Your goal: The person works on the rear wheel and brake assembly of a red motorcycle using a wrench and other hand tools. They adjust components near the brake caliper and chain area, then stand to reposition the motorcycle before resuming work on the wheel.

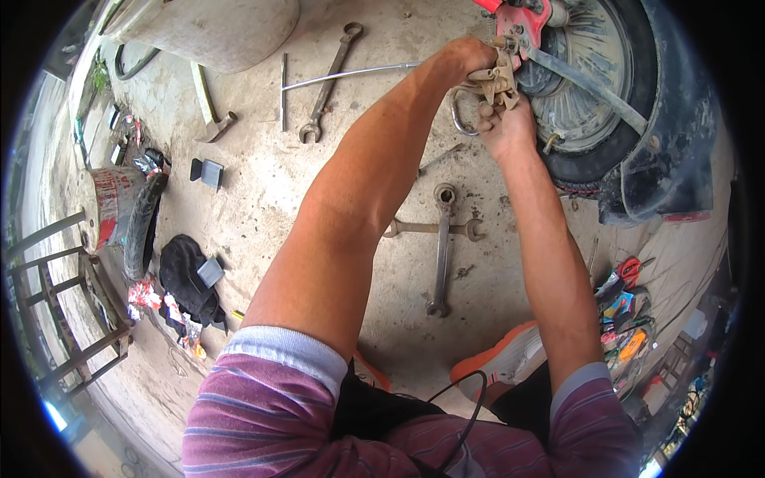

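At the top right, my left hand (470,57) is closed on the upper part of a dirt-coated metal bracket (500,86). My right hand (510,129) has its fingers curled at the bracket's lower end, close to a curved chrome bar (457,111). Both hands are right beside a spoked-pattern wheel with a black tyre (629,131). A grey metal arm (586,85) crosses the wheel, and a red part (532,14) sits above the bracket. The fingertips are partly hidden by the bracket, as is the spot where it meets the wheel.
Two crossed wrenches (442,255) lie between my forearms. Farther left are a combination wrench (328,88), a T-handle wrench (284,103), a hammer (213,123) and a small grey case (209,173). A large pale tub (215,36), black bag (183,271) and metal frame (76,283) border the left.
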### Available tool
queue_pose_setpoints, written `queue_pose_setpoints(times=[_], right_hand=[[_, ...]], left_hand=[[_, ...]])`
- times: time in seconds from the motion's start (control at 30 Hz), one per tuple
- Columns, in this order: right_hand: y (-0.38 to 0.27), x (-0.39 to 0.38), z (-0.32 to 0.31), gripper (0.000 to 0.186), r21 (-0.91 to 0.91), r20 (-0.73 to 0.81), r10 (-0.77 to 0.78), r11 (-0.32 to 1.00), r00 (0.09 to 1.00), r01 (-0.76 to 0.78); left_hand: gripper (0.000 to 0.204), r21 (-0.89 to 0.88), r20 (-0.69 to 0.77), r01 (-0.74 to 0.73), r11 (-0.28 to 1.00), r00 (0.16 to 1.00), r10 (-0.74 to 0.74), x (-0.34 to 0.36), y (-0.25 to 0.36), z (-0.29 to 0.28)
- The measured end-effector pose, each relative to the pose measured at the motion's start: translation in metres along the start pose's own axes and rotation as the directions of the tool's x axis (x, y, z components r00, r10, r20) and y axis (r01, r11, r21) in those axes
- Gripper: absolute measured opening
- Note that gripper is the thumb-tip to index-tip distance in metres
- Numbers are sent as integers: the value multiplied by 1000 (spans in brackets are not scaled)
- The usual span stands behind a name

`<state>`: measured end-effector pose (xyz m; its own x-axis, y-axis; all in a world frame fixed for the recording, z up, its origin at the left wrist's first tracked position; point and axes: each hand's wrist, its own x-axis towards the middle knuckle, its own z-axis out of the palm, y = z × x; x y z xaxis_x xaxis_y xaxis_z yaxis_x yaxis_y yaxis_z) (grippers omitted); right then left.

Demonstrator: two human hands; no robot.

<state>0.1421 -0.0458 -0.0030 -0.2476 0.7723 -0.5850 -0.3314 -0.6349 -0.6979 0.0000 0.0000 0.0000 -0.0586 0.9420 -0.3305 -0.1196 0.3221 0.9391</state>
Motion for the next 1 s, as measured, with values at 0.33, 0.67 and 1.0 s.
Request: queue_pose_setpoints(times=[0.33, 0.67, 1.0], right_hand=[[-3, -1, 2, 16, 64, -10, -5, 998, 1000, 5], [1, 4, -1, 16, 109, 15, -20, 994, 1000, 19], [2, 4, 1, 16, 201, 67, -19, 980, 998, 5]], left_hand=[[18, -115, 17, -5, 993, 1000, 7, -51, 33, 10], [17, 196, -9, -113, 974, 993, 117, 47, -31, -8], [17, 93, -28, -63, 994, 997, 66, 31, -23, -6]])
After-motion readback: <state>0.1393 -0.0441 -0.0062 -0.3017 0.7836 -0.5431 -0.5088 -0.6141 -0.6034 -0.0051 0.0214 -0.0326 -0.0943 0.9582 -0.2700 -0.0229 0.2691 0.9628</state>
